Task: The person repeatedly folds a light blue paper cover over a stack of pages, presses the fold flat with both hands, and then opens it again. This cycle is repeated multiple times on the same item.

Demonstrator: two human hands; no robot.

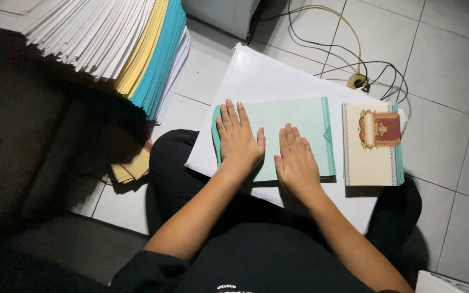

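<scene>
My left hand (238,138) lies flat, fingers apart, on the left part of a pale green card sheet (294,116) with a darker teal border. Beside it, my right hand (296,161) presses flat on the lower middle of the same sheet. The sheet rests on a large white board (270,73) laid across my lap. To the right on that board is a small stack of folded cream cards (369,157) with a red and gold emblem on top.
A tall leaning stack of white, yellow and teal paper (131,43) rises at upper left. Cables and a plug (358,81) lie on the tiled floor behind the board. A few yellow sheets (134,168) lie by my left knee.
</scene>
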